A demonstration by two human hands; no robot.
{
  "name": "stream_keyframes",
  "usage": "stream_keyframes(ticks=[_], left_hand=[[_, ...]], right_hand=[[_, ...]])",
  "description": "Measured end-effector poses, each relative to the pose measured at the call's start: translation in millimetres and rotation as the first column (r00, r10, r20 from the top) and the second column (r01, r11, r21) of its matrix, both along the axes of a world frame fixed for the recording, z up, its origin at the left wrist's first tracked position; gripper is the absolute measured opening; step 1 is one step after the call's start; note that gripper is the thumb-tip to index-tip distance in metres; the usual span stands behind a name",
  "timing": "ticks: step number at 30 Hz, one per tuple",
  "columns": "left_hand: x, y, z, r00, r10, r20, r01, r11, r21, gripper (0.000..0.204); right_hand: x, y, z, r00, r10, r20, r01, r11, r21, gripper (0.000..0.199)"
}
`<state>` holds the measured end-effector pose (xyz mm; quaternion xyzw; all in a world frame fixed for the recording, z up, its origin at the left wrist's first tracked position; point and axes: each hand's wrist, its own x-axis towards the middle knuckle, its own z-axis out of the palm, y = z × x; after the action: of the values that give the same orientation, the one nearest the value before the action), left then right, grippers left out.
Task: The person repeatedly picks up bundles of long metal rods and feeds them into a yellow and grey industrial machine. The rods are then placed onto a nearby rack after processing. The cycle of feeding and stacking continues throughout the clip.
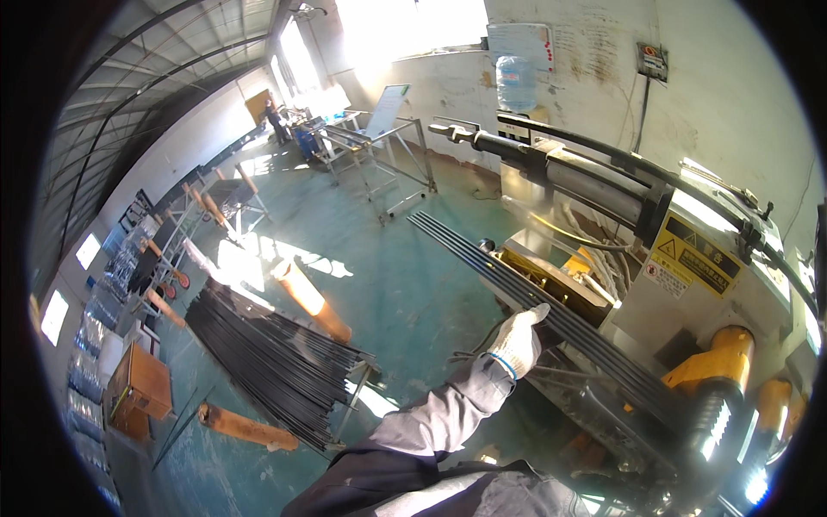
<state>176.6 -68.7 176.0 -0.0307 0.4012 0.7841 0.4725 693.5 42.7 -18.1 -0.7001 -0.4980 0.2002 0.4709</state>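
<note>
My left hand [517, 341], in a white knitted glove with a blue cuff edge, is closed at the near side of several long dark rods [482, 263]. The thumb lies along the outermost rod, and the other fingers are partly hidden beneath. Side by side, the rods run from mid-floor down to the right, across a grey machine [629, 284]. Their lower ends fade into shadow near a yellow machine part [719, 362] and a dark ribbed cylinder [711, 431]. My right hand does not show.
A large stack of dark rods [267, 362] lies on a low rack at left, with cardboard tubes [310, 302] around it. A brown wooden cabinet [138, 392] stands farther left. Metal frame tables [379, 155] and another person [276, 122] are at the back.
</note>
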Motion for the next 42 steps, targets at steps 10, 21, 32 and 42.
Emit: stream_keyframes(ticks=[10,21,32,42], left_hand=[[3,30,142,0.731,0.121,-0.672,0.100,0.955,0.280,0.022],[95,128,228,-0.255,0.502,-0.826,0.355,0.843,0.403,0.017],[260,158,266,-0.874,0.285,-0.393,0.081,0.884,0.461,0.020],[277,151,273,-0.623,0.773,-0.119,0.668,0.605,0.432,0.012]], right_hand=[[7,7,1,0.986,0.078,-0.146,-0.079,0.997,0.000,0.021],[25,3,-6,0.945,0.109,-0.310,-0.107,0.994,0.024,0.022],[62,-9,-19,0.849,0.091,-0.521,-0.067,0.996,0.064,0.024],[58,-33,99,0.996,0.052,0.077,-0.057,0.996,0.066,0.041]])
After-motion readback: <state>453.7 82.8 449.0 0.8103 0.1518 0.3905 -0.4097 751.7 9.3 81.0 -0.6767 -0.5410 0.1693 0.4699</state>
